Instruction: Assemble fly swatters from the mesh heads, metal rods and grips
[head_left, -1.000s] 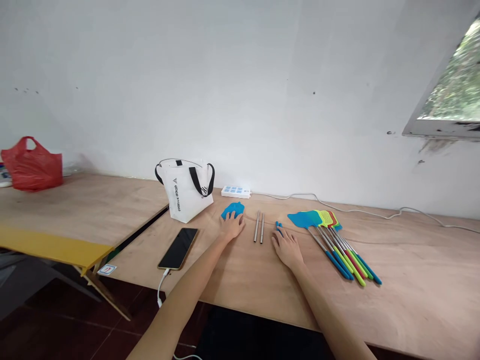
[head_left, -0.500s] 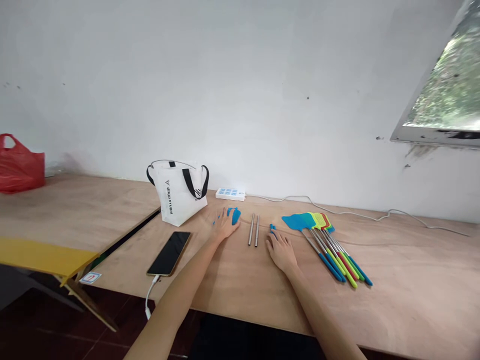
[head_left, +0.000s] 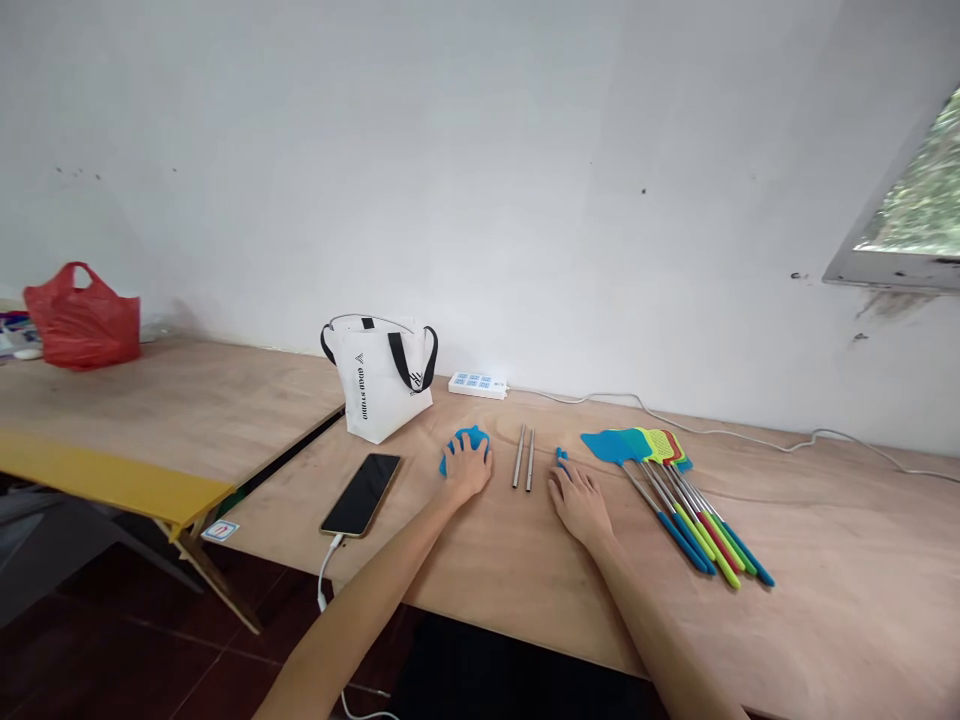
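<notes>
My left hand [head_left: 468, 468] lies palm down with fingers spread on a blue swatter head [head_left: 466, 434], whose lobed rim shows past the fingertips. My right hand [head_left: 581, 500] rests on the table, fingers stretched out over blue handles [head_left: 561, 456]; only their far ends show. Between the hands, two thin metal rods [head_left: 523, 458] lie side by side, touched by neither. To the right of my right hand, several fly swatters [head_left: 679, 495] lie in an overlapping row. Their heads are blue, teal, yellow and red, with metal shafts and coloured grips.
A black-screened phone [head_left: 361, 495] with a white cable lies left of my left arm. Behind it stands a white bag [head_left: 382, 390] with black straps. A power strip [head_left: 478, 385] sits by the wall. A red plastic bag [head_left: 86, 320] is far left, beyond a table gap.
The view has turned slightly left, so everything appears further right. My left hand has drawn back a little, exposing more of the blue swatter head. My right hand stays over the blue handles.
</notes>
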